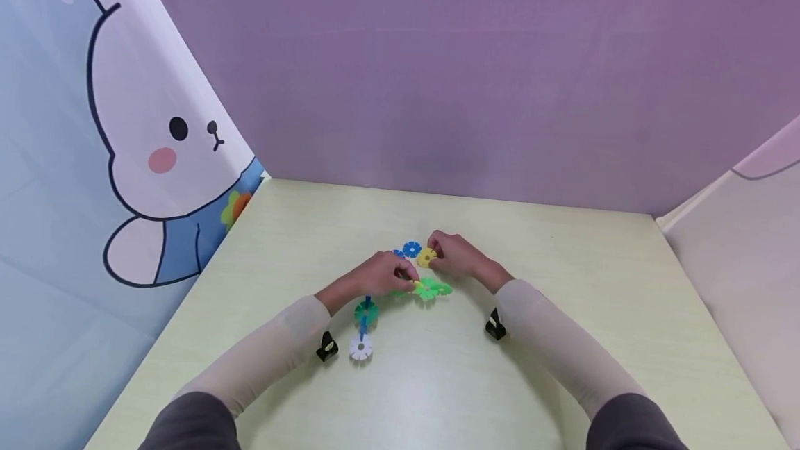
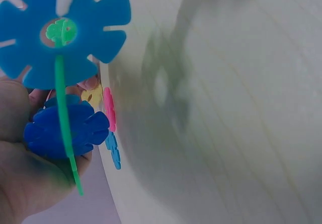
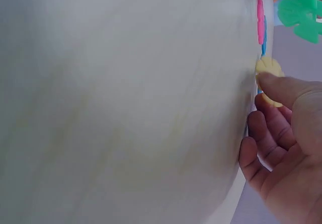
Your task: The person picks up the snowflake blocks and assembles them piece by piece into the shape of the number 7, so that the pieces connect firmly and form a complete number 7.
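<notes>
In the head view my left hand pinches a joined chain of notched, flower-shaped plastic discs. Light green discs stick out past its fingertips. A teal-green disc and a white disc hang below the palm. Close up in the left wrist view are a large blue disc, a green disc seen edge-on and a darker blue disc. My right hand pinches a yellow disc between thumb and finger, low at the table; its other fingers are bent.
Loose blue discs lie on the table beyond the left hand. A pink disc lies there too. Behind the table rises a purple cloth wall, with a rabbit-print cloth on the left.
</notes>
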A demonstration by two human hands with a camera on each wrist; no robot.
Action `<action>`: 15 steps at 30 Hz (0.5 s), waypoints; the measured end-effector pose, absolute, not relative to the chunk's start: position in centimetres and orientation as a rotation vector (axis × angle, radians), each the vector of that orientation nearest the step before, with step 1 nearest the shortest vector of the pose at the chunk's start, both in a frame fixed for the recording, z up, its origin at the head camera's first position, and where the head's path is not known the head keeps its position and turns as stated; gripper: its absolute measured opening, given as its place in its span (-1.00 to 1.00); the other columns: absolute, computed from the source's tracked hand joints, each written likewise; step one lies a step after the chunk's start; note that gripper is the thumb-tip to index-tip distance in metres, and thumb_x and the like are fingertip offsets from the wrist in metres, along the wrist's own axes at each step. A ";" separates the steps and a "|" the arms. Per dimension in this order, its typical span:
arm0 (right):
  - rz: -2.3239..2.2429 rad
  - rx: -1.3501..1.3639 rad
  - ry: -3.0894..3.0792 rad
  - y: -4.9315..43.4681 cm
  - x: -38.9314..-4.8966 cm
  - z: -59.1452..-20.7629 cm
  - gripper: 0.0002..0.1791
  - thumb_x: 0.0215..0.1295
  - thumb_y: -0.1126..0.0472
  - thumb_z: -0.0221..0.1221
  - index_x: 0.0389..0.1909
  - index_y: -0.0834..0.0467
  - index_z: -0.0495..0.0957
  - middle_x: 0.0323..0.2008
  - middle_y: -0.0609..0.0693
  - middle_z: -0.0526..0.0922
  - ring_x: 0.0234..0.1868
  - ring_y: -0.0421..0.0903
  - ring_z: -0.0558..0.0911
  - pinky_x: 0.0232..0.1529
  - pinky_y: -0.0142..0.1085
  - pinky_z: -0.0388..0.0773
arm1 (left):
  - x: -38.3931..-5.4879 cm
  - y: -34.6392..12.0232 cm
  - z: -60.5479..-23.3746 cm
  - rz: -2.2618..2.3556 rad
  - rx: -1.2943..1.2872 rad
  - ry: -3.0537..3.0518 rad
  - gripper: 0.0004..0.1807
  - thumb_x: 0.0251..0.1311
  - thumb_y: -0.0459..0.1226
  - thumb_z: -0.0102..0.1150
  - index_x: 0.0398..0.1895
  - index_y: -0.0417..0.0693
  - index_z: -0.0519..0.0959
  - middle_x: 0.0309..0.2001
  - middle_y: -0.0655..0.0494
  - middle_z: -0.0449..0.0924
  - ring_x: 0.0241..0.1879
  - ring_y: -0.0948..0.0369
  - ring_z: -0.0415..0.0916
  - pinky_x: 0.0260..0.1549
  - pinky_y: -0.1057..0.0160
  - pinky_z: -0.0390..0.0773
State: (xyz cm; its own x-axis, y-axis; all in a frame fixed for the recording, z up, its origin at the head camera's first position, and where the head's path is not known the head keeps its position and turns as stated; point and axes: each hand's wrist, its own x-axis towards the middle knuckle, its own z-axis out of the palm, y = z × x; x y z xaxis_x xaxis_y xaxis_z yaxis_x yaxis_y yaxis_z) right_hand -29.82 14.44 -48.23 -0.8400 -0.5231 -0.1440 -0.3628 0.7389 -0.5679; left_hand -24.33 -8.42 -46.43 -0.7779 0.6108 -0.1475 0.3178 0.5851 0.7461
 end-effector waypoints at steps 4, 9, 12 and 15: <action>-0.824 -0.724 2.665 14.8 -29.7 -48.3 -0.81 0.42 0.23 0.23 -0.02 0.16 0.54 -0.34 -0.03 0.59 -0.33 -0.14 0.48 -0.22 -0.30 0.47 | -24.4 -8.5 -46.5 1.032 0.751 2.430 -0.94 0.32 -0.23 0.33 -0.25 0.12 0.77 -0.25 0.28 0.76 -0.24 0.35 0.61 -0.22 0.35 0.62; -0.878 -0.752 2.690 15.5 -29.4 -48.2 -0.85 0.48 0.21 0.15 -0.06 0.17 0.60 -0.42 -0.05 0.60 -0.41 -0.17 0.48 -0.31 -0.34 0.47 | -24.3 -8.7 -46.5 1.033 0.743 2.444 -0.94 0.31 -0.23 0.33 -0.25 0.11 0.77 -0.22 0.26 0.76 -0.24 0.35 0.61 -0.23 0.36 0.63; -0.925 -0.739 2.690 15.8 -29.1 -48.0 -0.86 0.49 0.21 0.13 -0.10 0.16 0.62 -0.47 -0.06 0.55 -0.45 -0.17 0.45 -0.37 -0.35 0.43 | -24.3 -8.7 -46.4 1.033 0.739 2.451 -0.94 0.32 -0.23 0.33 -0.25 0.10 0.77 -0.21 0.25 0.76 -0.23 0.35 0.61 -0.23 0.37 0.63; -0.966 -0.719 2.685 16.2 -28.8 -47.8 -0.87 0.48 0.20 0.13 -0.12 0.14 0.62 -0.50 -0.08 0.52 -0.47 -0.17 0.43 -0.40 -0.36 0.41 | -24.2 -8.8 -46.2 1.034 0.736 2.454 -0.94 0.32 -0.23 0.33 -0.24 0.10 0.77 -0.22 0.25 0.76 -0.24 0.35 0.61 -0.23 0.37 0.62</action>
